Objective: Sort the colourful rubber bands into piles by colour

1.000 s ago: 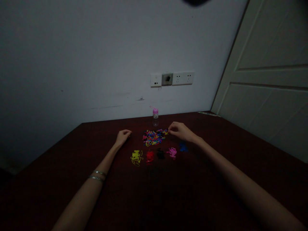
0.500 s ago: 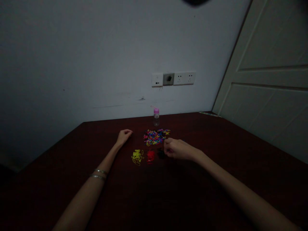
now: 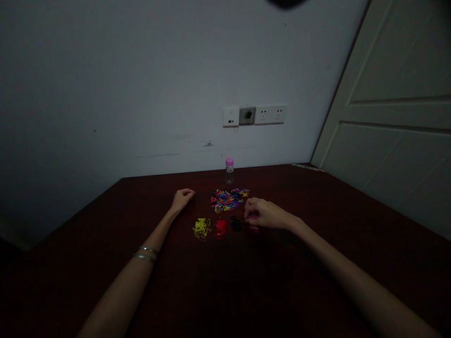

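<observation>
A mixed heap of small coloured rubber bands [image 3: 228, 199] lies on the dark red table [image 3: 246, 281]. In front of it sit sorted little piles: yellow [image 3: 201, 228], red [image 3: 221, 227], black [image 3: 236, 224] and pink [image 3: 252, 226], the pink one partly under my right hand [image 3: 262, 214]. That hand is curled, fingertips pinched near the pink pile; what it holds is too small to see. A blue pile is hidden behind it. My left hand [image 3: 182, 198] rests loosely curled on the table, left of the heap, holding nothing visible.
A small clear bottle with a pink cap [image 3: 229, 171] stands behind the heap near the wall. Wall sockets [image 3: 254, 115] are above it. A white door [image 3: 394, 122] is on the right. Two bangles [image 3: 144, 253] are on my left wrist.
My right hand moved from the far right edge of the mixed heap back toward the sorted piles, first over the black pile, now above the pink one. The left hand stayed still.
</observation>
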Available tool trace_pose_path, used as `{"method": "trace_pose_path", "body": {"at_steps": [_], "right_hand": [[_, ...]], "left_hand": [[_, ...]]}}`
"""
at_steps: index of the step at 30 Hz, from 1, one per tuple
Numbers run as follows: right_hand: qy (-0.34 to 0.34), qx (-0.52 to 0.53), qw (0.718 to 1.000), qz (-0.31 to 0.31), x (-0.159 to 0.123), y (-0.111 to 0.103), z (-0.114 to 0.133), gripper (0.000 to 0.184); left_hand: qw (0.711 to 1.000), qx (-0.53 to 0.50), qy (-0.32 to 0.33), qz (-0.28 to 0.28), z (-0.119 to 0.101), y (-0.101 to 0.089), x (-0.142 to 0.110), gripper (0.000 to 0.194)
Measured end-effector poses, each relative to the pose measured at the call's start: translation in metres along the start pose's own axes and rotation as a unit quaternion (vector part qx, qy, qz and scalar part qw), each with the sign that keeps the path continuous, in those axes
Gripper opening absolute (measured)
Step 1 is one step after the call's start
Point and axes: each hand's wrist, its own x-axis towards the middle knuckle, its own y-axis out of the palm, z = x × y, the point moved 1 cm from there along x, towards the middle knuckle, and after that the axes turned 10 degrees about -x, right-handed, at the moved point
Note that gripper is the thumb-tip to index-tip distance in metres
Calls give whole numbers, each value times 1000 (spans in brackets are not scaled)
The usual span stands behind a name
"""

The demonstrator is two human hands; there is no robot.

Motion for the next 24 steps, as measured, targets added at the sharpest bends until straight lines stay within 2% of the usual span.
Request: {"method": "trace_pose_path", "body": {"at_steps": [6, 10, 16, 20, 24], "right_hand": [[11, -24, 1000, 16, -1, 5, 5, 15], [22, -12, 999, -33, -1, 2, -3, 14], [94, -40, 989, -109, -5, 2, -50, 16], [151, -54, 979, -128, -15, 9, -88, 19], [203, -51, 969, -132, -23, 17, -113, 20]], "left_hand": [[1000, 5, 8, 1, -2, 0, -1, 24], [1000, 21, 6, 6, -2, 0, -1, 26], [993, 88, 51, 58, -6, 5, -4, 25], [978, 137, 93, 127, -13, 15, -9, 22], [967, 136, 114, 184, -22, 25, -15, 20]]}}
